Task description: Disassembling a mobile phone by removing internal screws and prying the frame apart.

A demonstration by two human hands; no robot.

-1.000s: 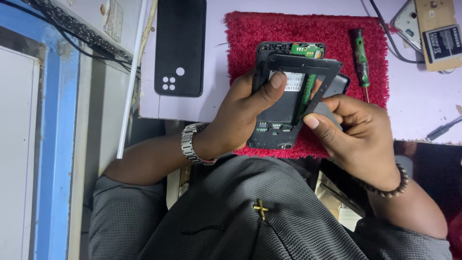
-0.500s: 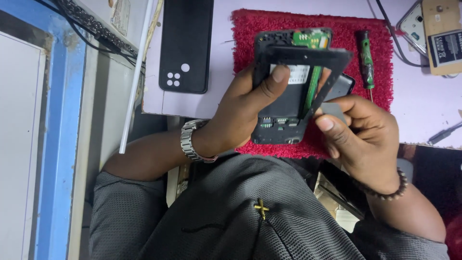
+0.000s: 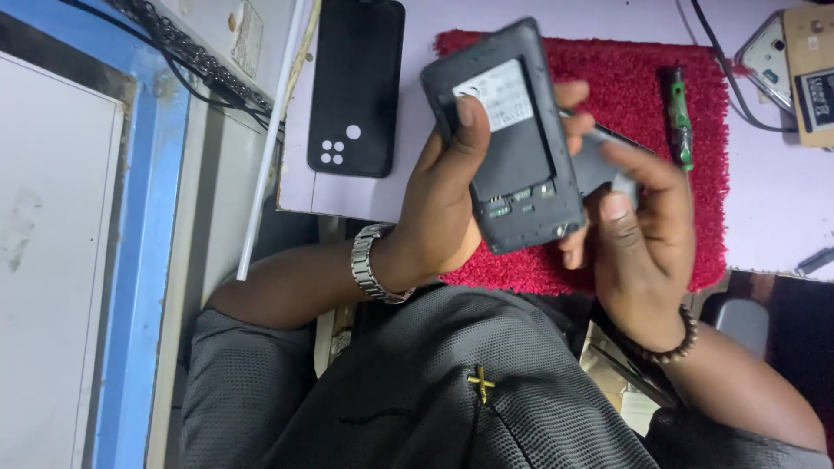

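Surface: pale lilac surface point(image 3: 782, 200); red mat point(image 3: 625, 78) lies on it; black phone point(image 3: 356, 87) flat left of the mat; green screwdriver point(image 3: 678, 117) on the mat's right part
Left hand point(image 3: 443, 204): closed round the opened phone body point(image 3: 508, 139), thumb on its back, raised above the mat
Right hand point(image 3: 638, 234): fingers curled on a dark flat part point(image 3: 599, 161) behind the body
Change: the body has lifted and turned; its green board no longer shows

Over the red mat point(image 3: 695, 156) we note our left hand point(image 3: 452, 208) gripping an opened dark phone body point(image 3: 512, 148), right hand point(image 3: 643, 243) pinching a dark part just beside it, green screwdriver point(image 3: 678, 117) lying on the mat.
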